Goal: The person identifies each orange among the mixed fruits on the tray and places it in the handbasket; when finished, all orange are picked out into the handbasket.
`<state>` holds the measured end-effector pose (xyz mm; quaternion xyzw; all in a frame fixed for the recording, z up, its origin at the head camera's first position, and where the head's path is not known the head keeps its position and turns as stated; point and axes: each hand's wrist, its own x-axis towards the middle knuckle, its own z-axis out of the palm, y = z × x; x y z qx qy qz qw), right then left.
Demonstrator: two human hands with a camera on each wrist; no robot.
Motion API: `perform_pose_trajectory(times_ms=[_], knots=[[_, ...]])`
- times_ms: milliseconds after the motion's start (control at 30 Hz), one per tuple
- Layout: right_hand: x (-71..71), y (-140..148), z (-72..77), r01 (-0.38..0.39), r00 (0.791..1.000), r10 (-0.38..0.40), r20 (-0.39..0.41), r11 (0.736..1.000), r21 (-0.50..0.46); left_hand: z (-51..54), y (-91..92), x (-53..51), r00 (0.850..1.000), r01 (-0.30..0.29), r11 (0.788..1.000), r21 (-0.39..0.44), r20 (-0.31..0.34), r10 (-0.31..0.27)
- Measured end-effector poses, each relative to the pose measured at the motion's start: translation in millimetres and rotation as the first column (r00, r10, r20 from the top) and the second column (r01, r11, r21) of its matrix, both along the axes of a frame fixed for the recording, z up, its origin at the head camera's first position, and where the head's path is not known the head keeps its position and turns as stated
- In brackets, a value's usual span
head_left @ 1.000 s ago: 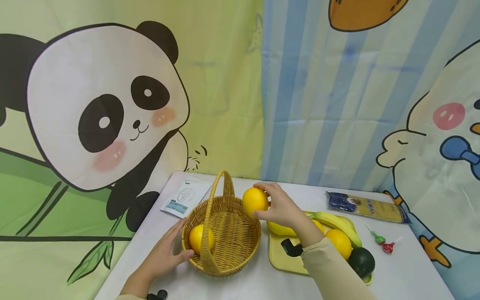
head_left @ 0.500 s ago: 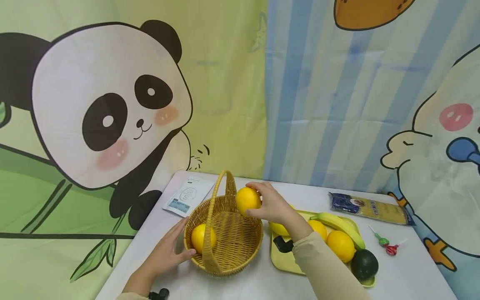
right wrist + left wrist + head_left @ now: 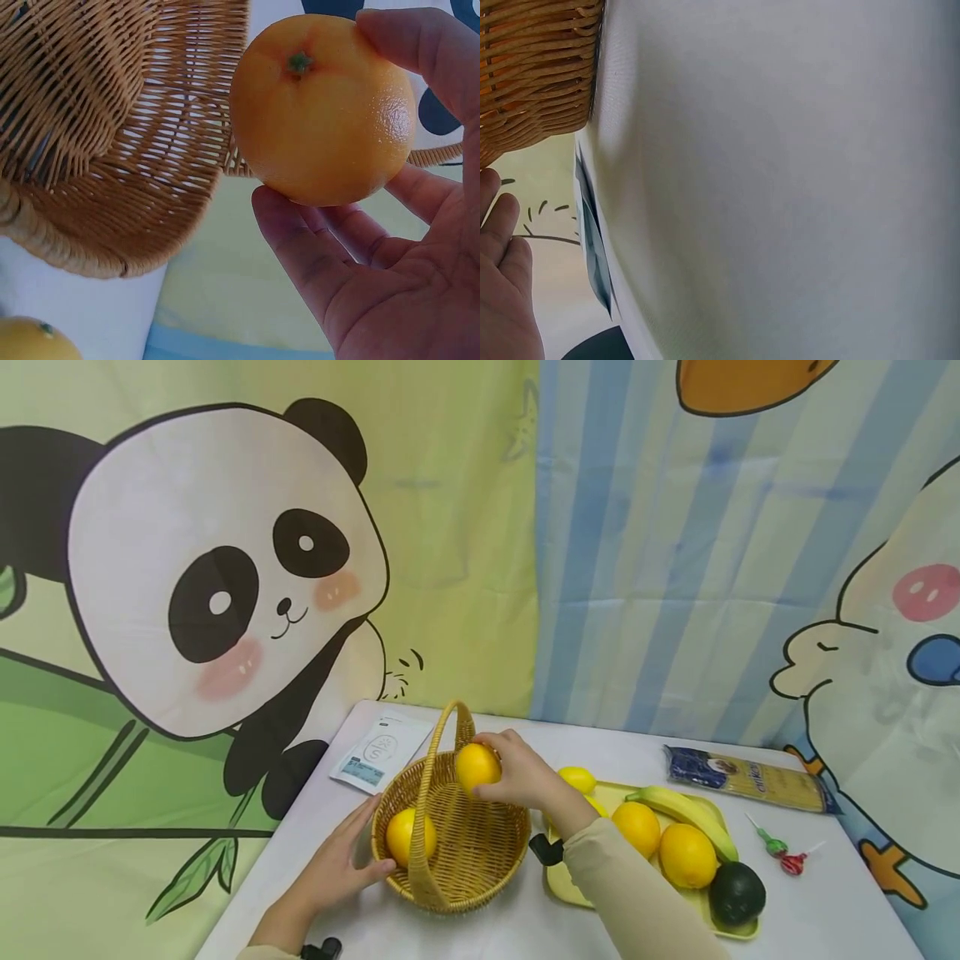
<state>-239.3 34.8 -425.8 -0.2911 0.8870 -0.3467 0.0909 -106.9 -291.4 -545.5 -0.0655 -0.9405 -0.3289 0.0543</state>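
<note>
My right hand (image 3: 519, 775) holds an orange (image 3: 477, 768) over the right rear part of the wicker basket (image 3: 480, 868). In the right wrist view the thumb and fingertips pinch the orange (image 3: 322, 112) at its sides, its green stem spot showing. A second orange (image 3: 401, 837) lies inside the basket on the left, partly behind the handle (image 3: 424, 802). My left hand (image 3: 330, 868) touches the basket's left side, fingers fairly straight along the outer wall and thumb at the rim. Seen from the left wrist, those fingers (image 3: 502, 225) are beside the woven wall.
Right of the basket, a yellow tray (image 3: 570, 885) bears lemons (image 3: 577, 779), a banana (image 3: 686, 818), two oranges (image 3: 687, 856) and a dark green round fruit (image 3: 737, 893). A pasta packet (image 3: 750, 779) and two lollipops (image 3: 792, 863) lie farther right. A white pouch (image 3: 382, 752) lies behind the basket.
My right hand has carried the orange leftward and slightly down, from the basket's right rim to over its inside. My left hand has stayed at the basket's side.
</note>
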Motion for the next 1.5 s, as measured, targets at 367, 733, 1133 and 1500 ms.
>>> perform_pose_trajectory(times_ms=[367, 733, 1133, 1500], knots=[[-5.8, -24, -17.3, -0.042, 0.999, 0.042, -0.009, 0.999, 0.032, 0.2, 0.7, 1.8, 1.0, -0.014, 1.0, 0.012, 0.022, 0.014], [-6.8, -43, -27.8, -0.067, 0.998, 0.069, -0.015, 0.994, 0.09, 1.8, 1.3, 0.9, 0.999, -0.019, 1.0, 0.019, 0.048, 0.018], [-6.7, -59, -35.0, -0.071, 0.997, 0.074, -0.015, 0.986, 0.152, 2.0, -0.6, 1.7, 0.998, -0.014, 1.0, 0.022, 0.063, 0.013], [-8.0, -70, -47.4, -0.097, 0.995, 0.1, -0.006, 0.976, 0.196, 2.5, 0.0, 2.9, 0.998, -0.017, 1.0, 0.016, 0.062, 0.016]])
